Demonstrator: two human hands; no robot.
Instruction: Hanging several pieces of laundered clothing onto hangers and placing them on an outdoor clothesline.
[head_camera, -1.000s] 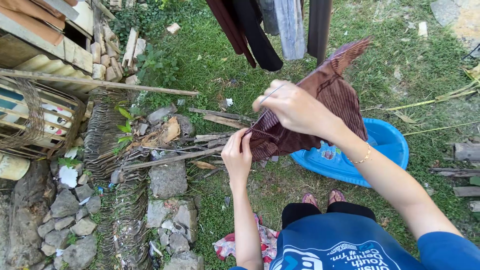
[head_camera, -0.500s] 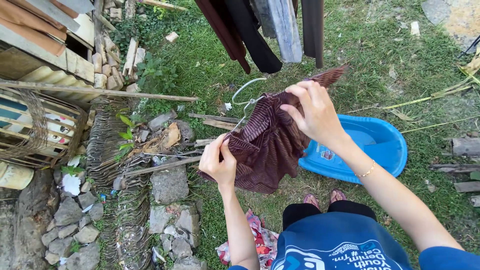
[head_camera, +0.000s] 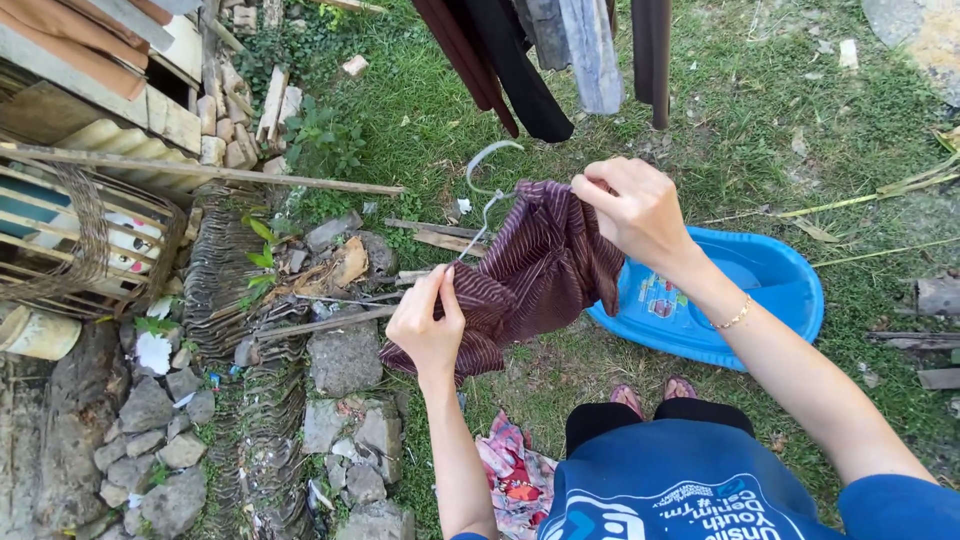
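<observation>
I hold a dark brown striped garment (head_camera: 535, 270) on a pale wire hanger (head_camera: 490, 180), whose hook sticks up at the top. My left hand (head_camera: 428, 325) pinches the garment's lower left shoulder. My right hand (head_camera: 635, 210) grips the cloth at its upper right. The garment hangs bunched between both hands, above grass and in front of a blue plastic basin (head_camera: 760, 290).
Dark clothes (head_camera: 530, 60) hang from above at the top centre. A colourful cloth (head_camera: 510, 475) lies on the grass by my feet (head_camera: 650, 392). Stones (head_camera: 340, 360), roof tiles (head_camera: 225, 270), wooden sticks and a woven cage (head_camera: 80, 240) fill the left side.
The garment has slid down over the hanger, and its raised far corner has dropped. My left hand moved left and down; my right hand shifted to the right shoulder.
</observation>
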